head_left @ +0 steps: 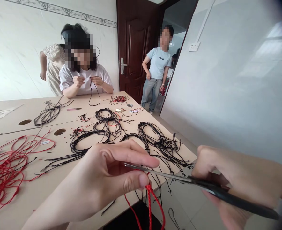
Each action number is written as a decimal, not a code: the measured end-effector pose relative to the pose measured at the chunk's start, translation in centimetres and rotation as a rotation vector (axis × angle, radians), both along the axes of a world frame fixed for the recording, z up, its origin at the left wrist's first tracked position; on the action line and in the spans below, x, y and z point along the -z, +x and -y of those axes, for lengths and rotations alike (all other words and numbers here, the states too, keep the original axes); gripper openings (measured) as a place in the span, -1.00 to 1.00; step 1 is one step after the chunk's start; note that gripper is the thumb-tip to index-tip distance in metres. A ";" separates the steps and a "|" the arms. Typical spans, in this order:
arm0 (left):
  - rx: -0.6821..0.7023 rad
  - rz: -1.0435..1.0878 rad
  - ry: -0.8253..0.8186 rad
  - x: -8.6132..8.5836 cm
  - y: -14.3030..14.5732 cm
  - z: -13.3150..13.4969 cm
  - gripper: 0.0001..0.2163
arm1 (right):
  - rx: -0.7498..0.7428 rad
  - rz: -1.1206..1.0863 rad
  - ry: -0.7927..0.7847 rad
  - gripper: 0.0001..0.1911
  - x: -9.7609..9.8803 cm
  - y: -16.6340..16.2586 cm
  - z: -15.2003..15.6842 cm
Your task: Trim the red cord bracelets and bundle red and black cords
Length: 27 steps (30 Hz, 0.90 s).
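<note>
In the head view, we find the left hand point(107, 172) pinching a red cord point(150, 201) between thumb and index finger. The cord is at the front of the scene, by the near edge of the counter point(38, 193), with strands hanging below the thumb. The right hand point(236, 175) is curled around the dark handles of a pair of scissors point(169, 176). We note that the blades point across to the left hand and lie between its thumb and index finger, just above the pinched cord; we cannot tell whether they touch it.

On the counter we record a tangled red heap point(4, 172) at the left, with a white label point(44, 142) beside it. Black coils point(159, 140) lie beyond the left hand, some ends trailing over the counter's edge. Another black bundle point(47, 115) lies farther back on the left, near a round hole point(25, 122). Small black and red scraps point(78, 130) lie among the cords. A small red coil point(122, 99) rests near the far corner, close to a tape roll point(129, 105).

Across the counter, we observe a seated co-worker point(83, 83) holding up a dark cord loop point(94, 103) with both hands. A second person point(159, 64) stands by the doorway
</note>
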<state>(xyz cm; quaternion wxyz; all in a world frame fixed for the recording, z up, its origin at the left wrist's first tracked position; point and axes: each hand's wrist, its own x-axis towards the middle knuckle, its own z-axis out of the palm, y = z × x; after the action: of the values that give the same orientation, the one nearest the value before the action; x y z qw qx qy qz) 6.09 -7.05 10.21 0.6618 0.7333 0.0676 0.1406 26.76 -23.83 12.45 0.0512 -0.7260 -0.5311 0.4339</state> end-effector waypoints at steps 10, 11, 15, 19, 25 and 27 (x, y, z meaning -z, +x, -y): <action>-0.005 -0.012 -0.132 0.1 0.0 0.0 -0.82 | 0.020 -0.095 0.061 -0.39 0.9 0.2 0.3; -0.012 -0.018 -0.166 0.2 0.0 0.0 -0.81 | 0.042 -0.079 0.082 -0.41 1.1 0.1 0.4; -0.061 0.030 -0.238 1.0 0.6 -0.3 -0.80 | 0.172 0.031 0.210 -0.40 1.8 -0.3 0.6; 0.000 0.067 -0.302 1.9 1.6 -0.4 -0.82 | 0.217 0.093 0.270 -0.42 2.0 -0.8 0.4; -0.082 0.110 -0.263 2.4 2.1 0.4 -0.83 | 0.230 0.105 0.302 -0.41 2.1 -1.1 0.3; -0.127 0.119 -0.206 2.4 2.2 0.6 -0.85 | 0.218 0.128 0.313 -0.45 2.4 -0.9 0.5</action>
<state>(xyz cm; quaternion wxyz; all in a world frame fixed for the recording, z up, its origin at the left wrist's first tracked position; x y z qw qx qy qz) 8.25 -7.62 7.80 0.7261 0.6461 0.0885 0.2180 25.90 -24.28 10.05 0.1762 -0.7885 -0.5125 0.2909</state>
